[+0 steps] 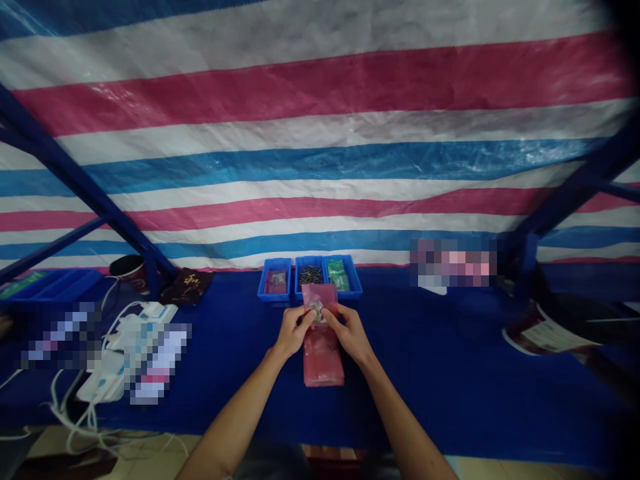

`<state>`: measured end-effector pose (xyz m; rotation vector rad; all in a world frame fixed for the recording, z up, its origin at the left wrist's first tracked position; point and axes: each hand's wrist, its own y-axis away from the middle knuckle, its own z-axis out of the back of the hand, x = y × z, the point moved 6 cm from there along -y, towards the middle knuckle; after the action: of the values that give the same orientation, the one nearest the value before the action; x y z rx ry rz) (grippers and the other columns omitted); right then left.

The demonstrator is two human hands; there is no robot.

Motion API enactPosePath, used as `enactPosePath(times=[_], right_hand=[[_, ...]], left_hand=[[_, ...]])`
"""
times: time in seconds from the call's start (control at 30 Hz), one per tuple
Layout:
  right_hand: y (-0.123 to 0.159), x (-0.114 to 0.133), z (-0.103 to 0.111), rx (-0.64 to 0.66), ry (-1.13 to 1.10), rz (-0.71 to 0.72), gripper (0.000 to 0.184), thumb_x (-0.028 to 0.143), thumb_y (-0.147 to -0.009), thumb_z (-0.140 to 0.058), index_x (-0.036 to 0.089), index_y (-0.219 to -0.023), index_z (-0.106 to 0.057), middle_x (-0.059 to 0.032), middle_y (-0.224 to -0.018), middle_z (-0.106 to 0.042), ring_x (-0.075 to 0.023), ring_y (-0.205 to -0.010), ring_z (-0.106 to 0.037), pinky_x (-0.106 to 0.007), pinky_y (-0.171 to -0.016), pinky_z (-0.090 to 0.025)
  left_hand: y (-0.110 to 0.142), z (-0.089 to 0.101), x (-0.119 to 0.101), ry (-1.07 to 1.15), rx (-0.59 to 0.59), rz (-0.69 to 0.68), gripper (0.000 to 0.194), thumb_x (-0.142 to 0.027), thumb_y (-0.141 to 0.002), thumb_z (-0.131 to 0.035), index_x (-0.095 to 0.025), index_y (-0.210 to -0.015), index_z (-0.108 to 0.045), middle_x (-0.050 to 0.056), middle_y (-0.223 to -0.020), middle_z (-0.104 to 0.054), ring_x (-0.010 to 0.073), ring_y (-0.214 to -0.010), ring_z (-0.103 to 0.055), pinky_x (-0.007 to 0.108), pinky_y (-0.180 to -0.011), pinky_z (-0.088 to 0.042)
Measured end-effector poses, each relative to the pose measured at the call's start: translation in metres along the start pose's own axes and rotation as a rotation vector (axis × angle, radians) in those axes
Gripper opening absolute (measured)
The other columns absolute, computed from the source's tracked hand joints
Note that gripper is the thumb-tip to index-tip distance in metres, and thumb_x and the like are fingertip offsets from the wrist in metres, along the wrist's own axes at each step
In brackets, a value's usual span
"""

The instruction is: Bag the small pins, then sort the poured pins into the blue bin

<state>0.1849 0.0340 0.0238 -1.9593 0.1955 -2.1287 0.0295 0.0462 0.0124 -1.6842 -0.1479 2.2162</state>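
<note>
Both of my hands meet at the middle of the blue table over a pink see-through plastic bag (321,293). My left hand (294,331) grips its left side, thumb pressed inward. From the right, my right hand (351,331) pinches the other side in the same way. Between the two thumbs is a small shiny, silvery clump (318,313); whether it lies in or on the bag I cannot tell. Under and nearer to me lies a stack of pink plastic bags (324,367).
Behind my hands stand blue bins holding a pink packet (276,281), dark screws (310,275) and green packets (338,275). White power strips (127,343) with loose cables lie at left, near a brown packet (187,287). A dark red tub (543,333) stands at right. A striped tarp (320,160) hangs behind.
</note>
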Motion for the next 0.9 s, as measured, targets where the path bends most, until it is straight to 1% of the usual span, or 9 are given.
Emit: enactPosePath(times=[0.23,0.37,0.47,0.53,0.6,0.67,0.73,0.8,0.9], right_hand=[[0.000,0.002,-0.001,0.014,-0.044,-0.001,0.033,0.046,-0.093,-0.061,0.016,-0.097,-0.075,-0.0055,-0.090,-0.072,-0.0230,-0.082,-0.064,-0.031,-0.076,-0.050],[-0.001,0.001,0.004,-0.031,-0.013,-0.011,0.036,0.051,-0.093,-0.059,0.017,-0.088,-0.071,-0.0031,-0.074,-0.065,-0.0194,-0.071,-0.059,-0.029,-0.069,-0.048],[-0.002,-0.001,0.013,-0.121,-0.020,-0.024,0.039,0.053,-0.094,-0.055,0.017,-0.088,-0.069,-0.0013,-0.066,-0.058,-0.0170,-0.063,-0.053,-0.027,-0.061,-0.044],[-0.002,-0.002,0.018,-0.172,-0.049,-0.033,0.039,0.053,-0.095,-0.055,0.017,-0.088,-0.069,-0.0007,-0.064,-0.056,-0.0164,-0.061,-0.051,-0.027,-0.060,-0.042],[-0.002,-0.003,0.021,-0.210,-0.075,-0.038,0.038,0.052,-0.095,-0.055,0.017,-0.086,-0.068,-0.0001,-0.063,-0.054,-0.0161,-0.061,-0.050,-0.027,-0.060,-0.041],[-0.002,-0.004,0.022,-0.235,-0.085,-0.042,0.037,0.051,-0.095,-0.055,0.017,-0.086,-0.067,0.0004,-0.062,-0.053,-0.0158,-0.060,-0.049,-0.027,-0.060,-0.040],[-0.002,-0.006,0.023,-0.248,-0.083,-0.049,0.037,0.051,-0.095,-0.055,0.017,-0.086,-0.067,0.0006,-0.063,-0.053,-0.0157,-0.060,-0.049,-0.028,-0.061,-0.040],[-0.002,-0.007,0.024,-0.257,-0.073,-0.054,0.038,0.052,-0.096,-0.054,0.017,-0.087,-0.067,0.0005,-0.063,-0.053,-0.0160,-0.060,-0.049,-0.028,-0.061,-0.040],[-0.002,-0.008,0.026,-0.270,-0.051,-0.057,0.042,0.055,-0.095,-0.053,0.017,-0.086,-0.067,-0.0001,-0.062,-0.053,-0.0167,-0.060,-0.050,-0.028,-0.060,-0.041]], left_hand=[[-0.001,0.004,0.000,0.045,-0.109,0.021,0.036,-0.048,-0.088,-0.064,-0.014,-0.081,-0.069,0.002,-0.067,-0.063,0.0160,-0.064,-0.056,0.025,-0.061,-0.044],[-0.003,0.013,0.002,0.027,-0.219,0.023,0.032,-0.045,-0.087,-0.066,-0.014,-0.077,-0.065,-0.001,-0.066,-0.058,0.0132,-0.062,-0.051,0.023,-0.061,-0.040],[-0.011,0.040,0.002,0.024,-0.373,0.015,0.031,-0.045,-0.085,-0.068,-0.015,-0.078,-0.065,-0.001,-0.070,-0.058,0.0137,-0.067,-0.053,0.022,-0.064,-0.039],[-0.020,0.072,0.002,0.017,-0.535,0.004,0.032,-0.046,-0.084,-0.067,-0.015,-0.080,-0.064,-0.001,-0.072,-0.059,0.0138,-0.068,-0.053,0.021,-0.064,-0.040],[-0.032,0.104,0.002,-0.025,-0.609,-0.012,0.032,-0.047,-0.085,-0.065,-0.015,-0.087,-0.066,-0.001,-0.075,-0.060,0.0141,-0.070,-0.055,0.021,-0.066,-0.041],[-0.045,0.130,0.003,-0.115,-0.594,-0.006,0.038,-0.045,-0.085,-0.065,-0.015,-0.108,-0.065,0.000,-0.080,-0.064,0.0147,-0.073,-0.059,0.023,-0.072,-0.044],[-0.055,0.144,0.007,-0.282,-0.530,0.030,0.053,-0.041,-0.085,-0.065,-0.018,-0.131,-0.054,-0.002,-0.075,-0.064,0.0152,-0.070,-0.060,0.025,-0.074,-0.045],[-0.063,0.145,0.012,-0.477,-0.405,0.065,0.060,-0.036,-0.086,-0.064,-0.021,-0.142,-0.046,-0.003,-0.075,-0.065,0.0162,-0.071,-0.061,0.026,-0.076,-0.045],[-0.069,0.131,0.022,-0.759,-0.195,0.109,0.047,-0.031,-0.088,-0.061,-0.024,-0.135,-0.057,0.002,-0.082,-0.069,0.0203,-0.081,-0.063,0.031,-0.082,-0.044]])
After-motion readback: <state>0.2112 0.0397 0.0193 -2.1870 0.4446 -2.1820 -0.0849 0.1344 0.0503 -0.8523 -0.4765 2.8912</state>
